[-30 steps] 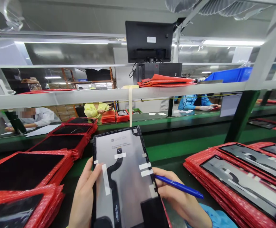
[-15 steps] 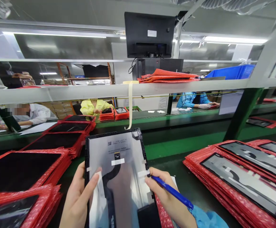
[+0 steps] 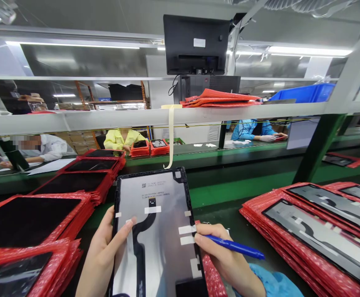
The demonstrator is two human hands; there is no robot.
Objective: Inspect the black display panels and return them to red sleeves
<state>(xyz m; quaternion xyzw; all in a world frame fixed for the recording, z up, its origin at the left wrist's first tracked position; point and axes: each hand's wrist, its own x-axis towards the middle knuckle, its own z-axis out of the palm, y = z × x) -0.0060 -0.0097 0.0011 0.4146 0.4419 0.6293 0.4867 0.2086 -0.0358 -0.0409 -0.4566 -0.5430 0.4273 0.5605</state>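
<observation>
Hands grip: left (image 3: 104, 251) holds panel (image 3: 158, 231), its label unreadable; right (image 3: 226, 260) pinches pen (image 3: 235, 246).

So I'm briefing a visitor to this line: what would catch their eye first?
Probably the grey display panel held up at centre, the left hand gripping its edge and the right hand holding a blue pen beside it. Next, the red bubble-wrap stacks of panels on both sides, and the black monitor overhead.

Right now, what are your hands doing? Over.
Left hand grips grey display panel. Right hand holds blue pen at its edge. Nothing blocking.
</observation>
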